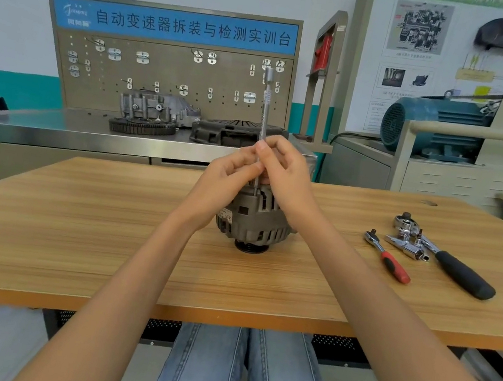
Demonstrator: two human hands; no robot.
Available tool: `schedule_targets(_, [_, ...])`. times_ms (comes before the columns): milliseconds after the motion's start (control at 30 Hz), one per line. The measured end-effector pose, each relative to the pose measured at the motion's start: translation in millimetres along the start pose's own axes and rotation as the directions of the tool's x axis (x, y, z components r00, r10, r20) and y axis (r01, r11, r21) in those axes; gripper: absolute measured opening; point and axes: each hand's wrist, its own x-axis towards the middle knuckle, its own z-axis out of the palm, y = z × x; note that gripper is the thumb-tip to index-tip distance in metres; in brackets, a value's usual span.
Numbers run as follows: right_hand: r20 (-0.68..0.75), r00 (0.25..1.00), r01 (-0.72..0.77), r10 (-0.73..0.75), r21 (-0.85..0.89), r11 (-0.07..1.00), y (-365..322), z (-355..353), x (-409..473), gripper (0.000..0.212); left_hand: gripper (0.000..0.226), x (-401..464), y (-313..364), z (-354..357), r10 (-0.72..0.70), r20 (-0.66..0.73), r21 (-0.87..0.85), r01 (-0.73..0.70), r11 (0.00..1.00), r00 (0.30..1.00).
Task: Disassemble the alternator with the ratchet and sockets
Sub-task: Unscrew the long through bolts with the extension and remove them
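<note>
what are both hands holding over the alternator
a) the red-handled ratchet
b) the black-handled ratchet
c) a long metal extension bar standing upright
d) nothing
c: the left hand and right hand pinch the upright extension bar above the alternator, while both ratchets lie on the table.

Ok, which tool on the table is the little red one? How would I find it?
Look at the wooden table, right of the grey alternator, where the shiny tools lie. The small ratchet with the red-and-black handle is the one nearest the alternator. The big ratchet beside it is longer, with an all-black handle.
</note>
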Motion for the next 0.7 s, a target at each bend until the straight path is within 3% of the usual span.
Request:
schedule_targets(333, [-0.027,0.999,-0.036,0.038,0.061,0.997,3.8,7.6,-5.2,0.02,0.007,2.1,-4.9,7.5,0.011,-0.122,0.039,-0.006,0.999,0.992])
schedule_targets(467, [-0.098,0.993,-0.05,0.06,0.101,0.994,4.3,8.8,-6.8,0.002,0.017,1.2,-3.0,9.6,0.022,-0.122,0.034,-0.018,0.999,0.992])
schedule_targets(700, [-0.091,0.995,-0.033,0.039,0.061,0.998,0.0,7.0,-6.9,0.009,0.023,-4.3,0.2,6.8,0.054,-0.069,0.032,-0.052,0.998,0.996])
